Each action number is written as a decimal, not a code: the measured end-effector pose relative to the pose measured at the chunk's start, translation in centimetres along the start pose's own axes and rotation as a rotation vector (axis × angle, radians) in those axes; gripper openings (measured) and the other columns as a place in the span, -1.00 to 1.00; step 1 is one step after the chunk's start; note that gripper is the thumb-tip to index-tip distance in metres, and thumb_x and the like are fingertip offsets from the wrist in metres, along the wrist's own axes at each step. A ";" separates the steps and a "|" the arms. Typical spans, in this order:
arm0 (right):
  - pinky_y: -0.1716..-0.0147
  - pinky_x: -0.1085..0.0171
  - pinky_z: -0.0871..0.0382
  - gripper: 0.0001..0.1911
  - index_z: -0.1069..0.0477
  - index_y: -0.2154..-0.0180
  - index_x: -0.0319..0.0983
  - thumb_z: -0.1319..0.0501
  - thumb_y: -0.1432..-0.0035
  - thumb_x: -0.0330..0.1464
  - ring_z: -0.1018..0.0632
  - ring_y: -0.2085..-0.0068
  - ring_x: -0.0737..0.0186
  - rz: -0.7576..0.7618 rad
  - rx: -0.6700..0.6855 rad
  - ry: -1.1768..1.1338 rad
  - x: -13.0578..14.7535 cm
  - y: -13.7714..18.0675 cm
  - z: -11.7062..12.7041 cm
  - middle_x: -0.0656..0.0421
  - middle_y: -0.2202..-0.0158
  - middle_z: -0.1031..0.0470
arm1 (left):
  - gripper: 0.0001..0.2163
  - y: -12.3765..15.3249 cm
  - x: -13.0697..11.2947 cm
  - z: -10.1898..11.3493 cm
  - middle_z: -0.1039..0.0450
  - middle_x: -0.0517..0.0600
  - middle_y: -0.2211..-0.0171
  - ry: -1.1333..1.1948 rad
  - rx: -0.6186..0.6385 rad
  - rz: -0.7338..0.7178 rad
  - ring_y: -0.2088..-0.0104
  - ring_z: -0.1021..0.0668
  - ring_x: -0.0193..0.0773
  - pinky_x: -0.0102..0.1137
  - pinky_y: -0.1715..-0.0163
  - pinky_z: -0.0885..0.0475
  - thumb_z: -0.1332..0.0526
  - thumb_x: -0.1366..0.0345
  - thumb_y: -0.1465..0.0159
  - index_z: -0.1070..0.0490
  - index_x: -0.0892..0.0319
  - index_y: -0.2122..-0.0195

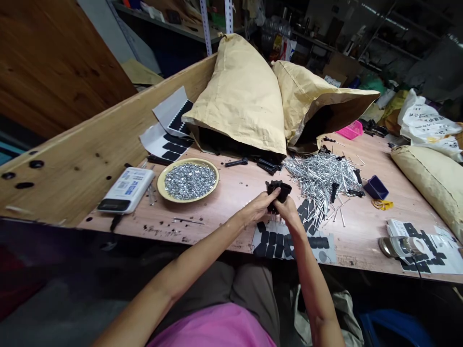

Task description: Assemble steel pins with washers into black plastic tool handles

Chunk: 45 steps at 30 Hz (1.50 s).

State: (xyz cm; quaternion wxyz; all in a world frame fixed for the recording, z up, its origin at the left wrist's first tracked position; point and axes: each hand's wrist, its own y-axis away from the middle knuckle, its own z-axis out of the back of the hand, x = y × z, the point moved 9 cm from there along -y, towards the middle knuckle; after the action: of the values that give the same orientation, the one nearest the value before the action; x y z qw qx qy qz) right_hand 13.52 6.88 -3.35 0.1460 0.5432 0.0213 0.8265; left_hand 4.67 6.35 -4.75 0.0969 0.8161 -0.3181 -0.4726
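Observation:
My left hand (263, 201) and my right hand (287, 208) are closed together around several black plastic parts (282, 189), held above the table. Thin metal pins point down beneath the parts. Below them lies a sheet of black stickers (278, 245), rounded rectangles on pale backing. To the right of my hands spreads a heap of silver pins (321, 176), with some black parts among them. A yellow bowl (161, 192) full of small metal pieces stands to the left. My fingers hide part of what they hold.
Two large paper sacks (242, 91) with open mouths lie at the back. A white device (126, 188) sits at the left, near a wooden board (83, 144). Towards the right are a dark blue box (376, 188), a glass jar (401, 246) and a pink basket (350, 130).

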 end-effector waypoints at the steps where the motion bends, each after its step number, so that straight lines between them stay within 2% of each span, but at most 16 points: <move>1: 0.55 0.34 -0.26 -0.79 -0.35 0.69 -0.24 -0.28 0.17 -0.30 -0.40 0.56 0.28 -0.010 0.011 0.007 0.1 -0.4 0.0 0.29 0.76 -0.30 | -0.69 -0.2 -0.2 0.2 -0.49 0.02 0.55 0.026 -0.016 -0.016 0.52 -0.51 -0.28 -0.41 0.51 -0.41 -0.31 0.07 -0.11 -0.47 0.29 0.41; 5: 0.53 0.32 -0.29 -0.75 -0.41 0.64 -0.27 -0.30 0.13 -0.22 -0.43 0.54 0.25 -0.035 0.056 -0.002 0.3 -1.5 -0.3 0.25 0.72 -0.36 | -0.78 -1.0 -1.2 1.3 -0.52 -0.02 0.50 0.066 -0.080 -0.085 0.44 -0.54 -0.30 -0.44 0.41 -0.44 -0.35 0.17 -0.10 -0.47 0.23 0.36; 7: 0.50 0.31 -0.33 -0.71 -0.45 0.56 -0.28 -0.28 0.07 -0.16 -0.46 0.51 0.24 -0.066 0.081 -0.046 0.2 -1.8 -0.6 0.21 0.65 -0.43 | -0.80 -1.4 -1.4 2.0 -0.51 -0.03 0.52 0.062 -0.113 -0.087 0.47 -0.54 -0.31 -0.44 0.44 -0.44 -0.35 0.20 -0.10 -0.46 0.23 0.38; 11: 0.52 0.26 -0.36 -0.64 -0.45 0.51 -0.27 -0.27 0.03 -0.09 -0.45 0.56 0.25 -0.281 0.085 -0.183 -1.5 -2.4 -1.1 0.19 0.64 -0.44 | -0.82 -2.2 -1.1 3.6 -0.45 -0.04 0.61 0.021 -0.187 -0.046 0.60 -0.48 -0.32 -0.43 0.60 -0.40 -0.33 0.23 -0.12 -0.43 0.26 0.43; 13: 0.56 0.27 -0.35 -0.68 -0.43 0.52 -0.27 -0.30 0.05 -0.13 -0.42 0.60 0.26 -0.358 0.068 -0.212 -2.2 -3.1 -1.2 0.21 0.70 -0.39 | -0.86 -2.8 -1.1 4.4 -0.43 -0.06 0.63 -0.006 -0.235 -0.044 0.63 -0.47 -0.34 -0.45 0.64 -0.36 -0.34 0.32 -0.09 -0.41 0.26 0.44; 16: 0.60 0.30 -0.34 -0.75 -0.42 0.51 -0.28 -0.31 0.04 -0.21 -0.40 0.63 0.29 -0.376 0.047 -0.228 -2.5 -4.5 -1.1 0.25 0.74 -0.35 | -0.86 -4.0 -1.3 5.4 -0.38 -0.11 0.67 -0.057 -0.322 -0.058 0.68 -0.43 -0.38 -0.48 0.66 -0.32 -0.35 0.43 -0.03 -0.37 0.25 0.50; 20: 0.66 0.35 -0.31 -0.84 -0.38 0.49 -0.27 -0.25 -0.02 -0.31 -0.43 0.65 0.30 -0.392 -0.003 -0.246 -2.9 -5.8 0.0 0.24 0.70 -0.39 | -0.84 -5.5 -1.7 6.0 -0.30 -0.16 0.72 -0.138 -0.400 -0.098 0.71 -0.38 -0.40 -0.47 0.65 -0.31 -0.35 0.43 0.02 -0.33 0.22 0.54; 24: 0.68 0.34 -0.34 -0.84 -0.30 0.49 -0.24 -0.24 -0.04 -0.36 -0.45 0.67 0.30 -0.424 -0.018 -0.264 -3.6 -5.8 1.2 0.25 0.69 -0.38 | -0.90 -5.9 -2.5 5.6 -0.35 -0.13 0.67 -0.221 -0.402 -0.183 0.62 -0.45 -0.35 -0.47 0.55 -0.36 -0.30 0.41 0.02 -0.37 0.21 0.50; 26: 0.67 0.32 -0.38 -0.83 -0.28 0.49 -0.24 -0.24 -0.05 -0.37 -0.46 0.66 0.29 -0.439 -0.007 -0.278 -3.8 -5.4 1.5 0.24 0.67 -0.39 | -0.92 -5.5 -3.1 5.4 -0.43 -0.08 0.60 -0.274 -0.400 -0.223 0.51 -0.50 -0.30 -0.45 0.46 -0.39 -0.28 0.40 0.00 -0.40 0.22 0.46; 30: 0.62 0.30 -0.43 -0.84 -0.33 0.49 -0.26 -0.23 -0.08 -0.35 -0.49 0.63 0.30 -0.439 0.033 -0.303 -3.3 -4.4 1.5 0.20 0.63 -0.44 | -0.83 -3.3 -4.5 5.1 -0.53 0.01 0.32 -0.399 -0.425 -0.318 0.20 -0.53 -0.22 -0.42 0.21 -0.38 -0.26 0.40 -0.02 -0.47 0.19 0.31; 32: 0.62 0.32 -0.43 -0.84 -0.36 0.49 -0.27 -0.26 -0.05 -0.34 -0.49 0.61 0.32 -0.420 0.058 -0.316 -2.6 -3.9 1.0 0.20 0.61 -0.46 | -0.86 -2.0 -4.8 4.5 -0.54 0.01 0.30 -0.459 -0.398 -0.337 0.18 -0.52 -0.22 -0.43 0.18 -0.37 -0.26 0.38 -0.03 -0.49 0.18 0.34; 36: 0.64 0.38 -0.37 -0.81 -0.40 0.48 -0.27 -0.31 -0.01 -0.29 -0.43 0.63 0.38 -0.381 0.104 -0.326 -1.1 -3.0 -0.7 0.24 0.63 -0.44 | -0.95 -0.5 -4.1 2.7 -0.50 -0.07 0.54 -0.544 -0.234 -0.297 0.41 -0.52 -0.26 -0.47 0.39 -0.38 -0.33 0.36 0.03 -0.48 0.19 0.55; 39: 0.62 0.35 -0.38 -0.74 -0.40 0.48 -0.27 -0.30 -0.02 -0.19 -0.42 0.63 0.37 -0.369 0.156 -0.333 -0.2 -2.4 -2.2 0.24 0.64 -0.43 | -0.92 -0.1 -3.8 2.3 -0.42 -0.12 0.66 -0.558 -0.170 -0.260 0.59 -0.46 -0.36 -0.52 0.57 -0.31 -0.33 0.38 0.01 -0.44 0.21 0.57; 42: 0.58 0.31 -0.42 -0.65 -0.41 0.44 -0.27 -0.23 -0.08 -0.09 -0.44 0.61 0.34 -0.328 0.150 -0.268 0.3 -2.7 -2.0 0.19 0.60 -0.45 | -0.90 0.5 -4.3 3.3 -0.36 -0.15 0.69 -0.547 -0.208 -0.242 0.72 -0.36 -0.45 -0.56 0.69 -0.22 -0.27 0.37 -0.09 -0.36 0.22 0.49; 45: 0.55 0.31 -0.42 -0.62 -0.40 0.34 -0.29 -0.16 -0.14 -0.08 -0.46 0.58 0.32 -0.202 0.032 0.025 0.6 -3.8 0.3 0.14 0.53 -0.47 | -0.89 2.1 -5.5 4.9 -0.42 -0.15 0.60 -0.530 -0.290 -0.270 0.72 -0.39 -0.48 -0.59 0.70 -0.24 -0.17 0.28 -0.23 -0.25 0.18 0.33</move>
State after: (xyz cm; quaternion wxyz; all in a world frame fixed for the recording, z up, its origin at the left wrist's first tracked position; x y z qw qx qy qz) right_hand 14.44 10.67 -3.44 0.2196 0.5303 0.0911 0.8138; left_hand -2.23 8.75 -2.45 0.0624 0.6773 -0.1507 -0.7174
